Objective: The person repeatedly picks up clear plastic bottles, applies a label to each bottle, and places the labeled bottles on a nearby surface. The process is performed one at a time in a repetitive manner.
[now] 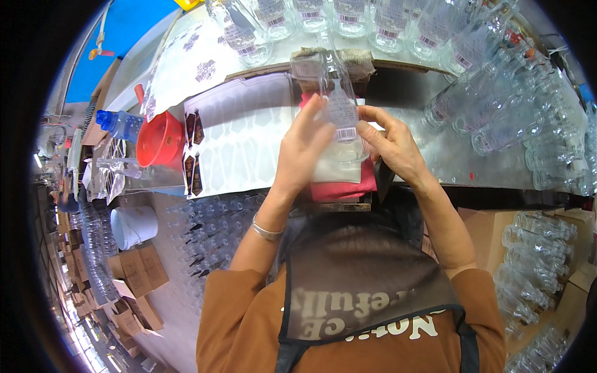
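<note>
A clear glass bottle (341,115) with a printed label lies on a padded rest in front of me, its neck pointing away. My right hand (398,146) grips the bottle's right side near its base, thumb on top and fingers bent. Along the bottle's left side is my left hand (303,149), partly smeared by motion; whether its fingers touch the glass I cannot tell. Under the bottle are a white cloth (336,172) and a red cloth (345,190). A wrapped block (364,64) supports the neck end.
Label sheets (239,149) lie left of the rest, beside a red bowl (158,140) and a blue-capped bottle (121,124). Labelled glass bottles (388,28) stand along the back; more lie at right (497,115). A carton of bottles (535,248) is at lower right, a white bucket (134,225) at left.
</note>
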Demonstrator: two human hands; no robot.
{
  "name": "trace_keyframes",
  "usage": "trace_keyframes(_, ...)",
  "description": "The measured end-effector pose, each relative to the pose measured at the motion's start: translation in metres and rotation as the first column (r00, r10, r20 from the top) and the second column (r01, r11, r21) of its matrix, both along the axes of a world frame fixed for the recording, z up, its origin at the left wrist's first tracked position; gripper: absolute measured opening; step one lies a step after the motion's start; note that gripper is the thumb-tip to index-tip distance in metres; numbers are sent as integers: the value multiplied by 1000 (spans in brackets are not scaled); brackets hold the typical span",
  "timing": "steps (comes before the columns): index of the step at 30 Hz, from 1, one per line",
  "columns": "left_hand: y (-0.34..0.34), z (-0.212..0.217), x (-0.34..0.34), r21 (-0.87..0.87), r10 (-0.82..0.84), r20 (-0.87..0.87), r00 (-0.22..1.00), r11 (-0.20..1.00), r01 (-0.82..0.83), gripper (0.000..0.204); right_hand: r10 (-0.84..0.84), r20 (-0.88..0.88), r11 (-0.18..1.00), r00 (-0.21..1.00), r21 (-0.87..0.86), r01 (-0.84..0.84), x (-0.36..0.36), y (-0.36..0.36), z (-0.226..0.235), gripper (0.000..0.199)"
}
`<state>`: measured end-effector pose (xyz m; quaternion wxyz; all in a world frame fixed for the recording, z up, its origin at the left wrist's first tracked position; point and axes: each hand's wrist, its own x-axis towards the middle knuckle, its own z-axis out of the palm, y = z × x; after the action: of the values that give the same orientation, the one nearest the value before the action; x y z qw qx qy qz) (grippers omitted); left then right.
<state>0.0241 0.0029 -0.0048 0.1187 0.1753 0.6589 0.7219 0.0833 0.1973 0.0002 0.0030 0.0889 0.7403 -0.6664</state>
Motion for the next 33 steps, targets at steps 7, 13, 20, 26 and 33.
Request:
trace_keyframes(7,-1,8,4,-64,13,26,1000,998,-12,57,19,65,1000,998,-4,-19,4,-6,2,53)
trace_keyframes(13,-6,0,-2,-36,-27,31,999,999,28,54,9,-14,1000,1000,-10,-10,5,-4,-4,53)
trace_keyframes(20,-1,15,-6,-278,-61,-399,915,959,-57,47,4,55,1000,998,-28,-3,10,-5,-4,57)
trace_keyframes(26,-3,17,-7,-358,-111,-454,884,932,-67,48,-28,-80,993,996,111,37,8,-14,2,56)
trace_keyframes(33,-4,10,-15,-368,-125,-472,873,927,-66,46,-32,-93,963,995,265,55,3,-15,9,56)
